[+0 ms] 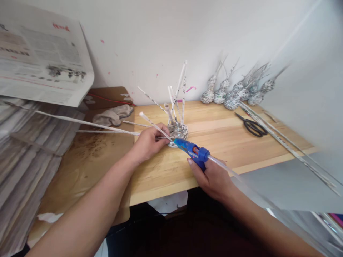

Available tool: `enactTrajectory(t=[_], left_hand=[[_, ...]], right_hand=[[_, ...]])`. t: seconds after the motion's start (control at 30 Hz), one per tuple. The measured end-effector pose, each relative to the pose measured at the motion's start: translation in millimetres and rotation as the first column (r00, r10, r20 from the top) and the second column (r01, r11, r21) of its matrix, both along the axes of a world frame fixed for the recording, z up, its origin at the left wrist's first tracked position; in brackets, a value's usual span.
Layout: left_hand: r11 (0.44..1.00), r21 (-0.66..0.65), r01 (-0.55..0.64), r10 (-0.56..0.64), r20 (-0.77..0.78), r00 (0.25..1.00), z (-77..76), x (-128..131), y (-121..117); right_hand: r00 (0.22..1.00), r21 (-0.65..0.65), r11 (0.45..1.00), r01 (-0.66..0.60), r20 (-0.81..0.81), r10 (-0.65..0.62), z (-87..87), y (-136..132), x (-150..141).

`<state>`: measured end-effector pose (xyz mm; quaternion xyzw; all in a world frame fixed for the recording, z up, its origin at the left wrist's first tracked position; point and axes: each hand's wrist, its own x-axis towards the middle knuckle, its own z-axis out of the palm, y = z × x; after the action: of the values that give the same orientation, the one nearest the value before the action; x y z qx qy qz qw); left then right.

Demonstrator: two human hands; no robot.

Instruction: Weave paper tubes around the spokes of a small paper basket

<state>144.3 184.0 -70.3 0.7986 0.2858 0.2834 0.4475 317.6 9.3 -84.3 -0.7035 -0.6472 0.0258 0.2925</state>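
A small basket woven from rolled newspaper (179, 131) stands on the wooden table, several paper tubes (183, 85) sticking up from it. A narrow brownish neck, perhaps a bottle's, rises in its middle (168, 109). My left hand (152, 140) is closed at the basket's left side, pinching a paper tube (154, 124) there. In my right hand (214, 175) is a blue glue gun (191, 150) with a long clear glue stick (225, 166) in its back. Its nozzle meets the basket's near left side, by my left fingertips; whether it touches cannot be made out.
Several woven paper vases (232, 99) stand at the back right by the wall. Black scissors (254, 127) and long paper tubes (289, 144) lie nearby. Gloves (112, 115) rest on brown cardboard (80, 157), left. Newspaper (45, 60) and a tied stack (34, 153) fill the far left.
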Motion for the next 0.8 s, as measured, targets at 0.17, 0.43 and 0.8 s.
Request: enactTrajectory(t=[0.17, 0.43, 0.8], left_hand=[[1.000, 0.013, -0.022, 0.023, -0.031, 0.999, -0.4, -0.1, 1.2], [0.999, 0.025, -0.037, 0.039, -0.070, 0.997, -2.4, -0.8, 1.7], [0.999, -0.013, -0.037, 0.037, -0.006, 0.999, -6.3, -0.4, 4.5]], right_hand=[[0.998, -0.021, 1.000, 0.007, 0.059, -0.006, -0.4, -1.9, -1.1], [0.997, 0.013, 1.000, 0.001, 0.082, -0.003, 2.1, -4.8, -2.8], [0.982, 0.091, 0.996, 0.005, 0.185, -0.022, 0.7, -3.8, -5.5]])
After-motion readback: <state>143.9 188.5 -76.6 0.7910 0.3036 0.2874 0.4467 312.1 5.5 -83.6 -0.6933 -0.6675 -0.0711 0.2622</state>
